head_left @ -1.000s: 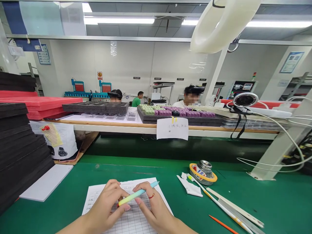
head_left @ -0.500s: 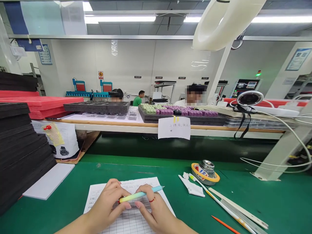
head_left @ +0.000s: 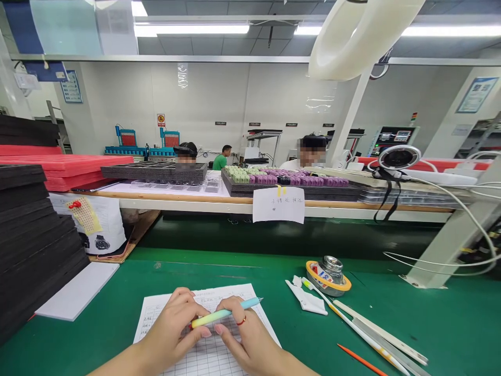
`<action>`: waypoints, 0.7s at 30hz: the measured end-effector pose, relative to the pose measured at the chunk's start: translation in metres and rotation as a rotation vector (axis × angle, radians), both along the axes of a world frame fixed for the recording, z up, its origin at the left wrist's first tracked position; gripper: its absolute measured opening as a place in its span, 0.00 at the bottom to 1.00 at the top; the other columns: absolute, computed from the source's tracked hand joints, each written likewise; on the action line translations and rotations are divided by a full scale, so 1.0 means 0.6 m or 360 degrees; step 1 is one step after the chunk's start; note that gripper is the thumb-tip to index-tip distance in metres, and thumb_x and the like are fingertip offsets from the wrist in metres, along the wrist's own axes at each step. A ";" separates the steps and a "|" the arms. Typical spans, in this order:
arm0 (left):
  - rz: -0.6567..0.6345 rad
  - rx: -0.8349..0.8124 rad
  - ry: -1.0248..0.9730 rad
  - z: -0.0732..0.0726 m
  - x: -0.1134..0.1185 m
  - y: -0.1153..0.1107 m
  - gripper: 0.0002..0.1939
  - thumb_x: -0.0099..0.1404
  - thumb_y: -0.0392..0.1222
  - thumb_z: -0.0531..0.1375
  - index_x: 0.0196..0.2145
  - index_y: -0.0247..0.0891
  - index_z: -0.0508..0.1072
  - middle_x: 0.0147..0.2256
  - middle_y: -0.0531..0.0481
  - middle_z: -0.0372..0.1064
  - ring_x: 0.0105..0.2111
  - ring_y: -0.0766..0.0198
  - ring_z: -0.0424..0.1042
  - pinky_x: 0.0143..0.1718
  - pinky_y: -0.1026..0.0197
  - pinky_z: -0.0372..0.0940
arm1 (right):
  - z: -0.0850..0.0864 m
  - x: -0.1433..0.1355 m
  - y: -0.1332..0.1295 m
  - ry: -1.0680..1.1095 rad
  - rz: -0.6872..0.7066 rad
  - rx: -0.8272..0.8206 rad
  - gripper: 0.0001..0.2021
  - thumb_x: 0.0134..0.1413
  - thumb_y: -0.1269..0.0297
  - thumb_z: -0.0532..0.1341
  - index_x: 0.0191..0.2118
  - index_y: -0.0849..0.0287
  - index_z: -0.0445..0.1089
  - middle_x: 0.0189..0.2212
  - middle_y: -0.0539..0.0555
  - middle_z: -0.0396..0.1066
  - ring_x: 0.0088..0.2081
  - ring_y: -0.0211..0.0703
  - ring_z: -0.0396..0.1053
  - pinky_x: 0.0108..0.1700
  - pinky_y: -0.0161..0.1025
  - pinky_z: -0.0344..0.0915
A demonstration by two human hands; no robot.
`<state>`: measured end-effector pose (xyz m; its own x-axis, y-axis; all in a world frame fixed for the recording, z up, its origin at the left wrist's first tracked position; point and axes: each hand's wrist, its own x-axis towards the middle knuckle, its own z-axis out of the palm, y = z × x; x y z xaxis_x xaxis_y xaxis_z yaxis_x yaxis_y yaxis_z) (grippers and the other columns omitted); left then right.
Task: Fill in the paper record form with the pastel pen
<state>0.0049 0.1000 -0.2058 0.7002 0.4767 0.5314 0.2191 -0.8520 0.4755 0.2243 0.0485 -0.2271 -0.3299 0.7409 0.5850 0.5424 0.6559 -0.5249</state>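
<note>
A pen (head_left: 219,315), yellow at one end and light blue at the other, lies across both hands above a printed form (head_left: 211,352). Its yellow end is pinched between the thumb and fingers of my left hand (head_left: 174,329). My right hand (head_left: 248,334), with a red ring on one finger, holds the pen near its blue half, the index finger curled over it. The pen's tip points right, off the paper. Handwriting shows at the form's left side and top; my hands cover part of the grid.
Black foam stack (head_left: 35,250) and white board (head_left: 78,292) at left. At right, a glass bottle (head_left: 332,269) in a yellow ring, a white cloth (head_left: 307,298), tweezers (head_left: 385,334) and an orange stick (head_left: 360,359). Behind, a shelf (head_left: 195,202) with trays; people sit beyond.
The whole view has shifted very slightly. Both hands keep the same hold on the pen.
</note>
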 end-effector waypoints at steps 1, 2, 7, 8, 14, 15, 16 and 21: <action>-0.0005 0.0004 0.0001 0.000 0.000 0.000 0.09 0.74 0.47 0.55 0.43 0.42 0.72 0.32 0.49 0.65 0.36 0.57 0.62 0.44 0.52 0.61 | 0.000 0.000 0.000 0.0003 0.0001 -0.0003 0.07 0.68 0.62 0.51 0.48 0.54 0.58 0.37 0.54 0.69 0.37 0.45 0.67 0.38 0.41 0.65; -0.0007 0.0007 0.0001 0.000 0.001 0.000 0.09 0.74 0.47 0.55 0.43 0.42 0.72 0.32 0.50 0.65 0.36 0.57 0.62 0.44 0.52 0.61 | 0.000 0.000 0.000 0.0007 0.0002 -0.0010 0.07 0.67 0.62 0.51 0.48 0.54 0.58 0.37 0.54 0.69 0.37 0.45 0.67 0.38 0.41 0.64; -0.0038 0.0051 0.0002 0.006 0.003 -0.002 0.07 0.75 0.46 0.54 0.43 0.43 0.70 0.31 0.52 0.66 0.35 0.59 0.62 0.48 0.50 0.59 | -0.002 0.001 -0.001 0.0016 0.0019 -0.0063 0.06 0.67 0.62 0.51 0.47 0.54 0.58 0.37 0.54 0.69 0.37 0.46 0.67 0.39 0.42 0.64; -0.0043 0.0061 0.0001 0.008 0.003 -0.003 0.07 0.75 0.46 0.54 0.43 0.43 0.70 0.31 0.52 0.66 0.34 0.60 0.62 0.48 0.50 0.59 | -0.002 0.001 -0.001 0.0013 0.0020 -0.0074 0.06 0.67 0.62 0.51 0.47 0.54 0.58 0.37 0.54 0.69 0.37 0.46 0.67 0.38 0.42 0.64; -0.0057 0.0106 -0.0008 0.017 0.004 -0.006 0.06 0.75 0.44 0.55 0.43 0.43 0.70 0.31 0.53 0.68 0.33 0.61 0.63 0.49 0.52 0.59 | 0.002 0.000 -0.001 0.0002 0.0023 -0.0093 0.06 0.67 0.61 0.51 0.47 0.54 0.59 0.36 0.53 0.68 0.36 0.45 0.66 0.37 0.41 0.62; -0.0060 0.0121 -0.0017 0.017 0.004 -0.006 0.06 0.74 0.44 0.55 0.43 0.43 0.71 0.31 0.53 0.68 0.33 0.61 0.63 0.49 0.52 0.59 | 0.002 0.000 -0.001 0.0004 0.0023 -0.0096 0.06 0.67 0.62 0.51 0.47 0.54 0.59 0.36 0.53 0.68 0.36 0.46 0.66 0.38 0.41 0.62; -0.0062 0.0135 -0.0023 0.018 0.005 -0.006 0.06 0.74 0.44 0.55 0.42 0.43 0.71 0.31 0.53 0.68 0.33 0.61 0.64 0.48 0.52 0.60 | 0.003 0.000 -0.001 0.0004 0.0022 -0.0099 0.06 0.67 0.62 0.51 0.46 0.54 0.59 0.36 0.53 0.69 0.37 0.46 0.66 0.38 0.41 0.63; -0.0046 0.0152 -0.0033 0.019 0.005 -0.004 0.07 0.74 0.45 0.56 0.41 0.42 0.71 0.30 0.53 0.69 0.32 0.61 0.64 0.47 0.53 0.62 | 0.005 0.000 -0.002 0.0001 0.0024 -0.0092 0.05 0.67 0.63 0.52 0.46 0.55 0.59 0.37 0.54 0.70 0.38 0.46 0.66 0.39 0.41 0.62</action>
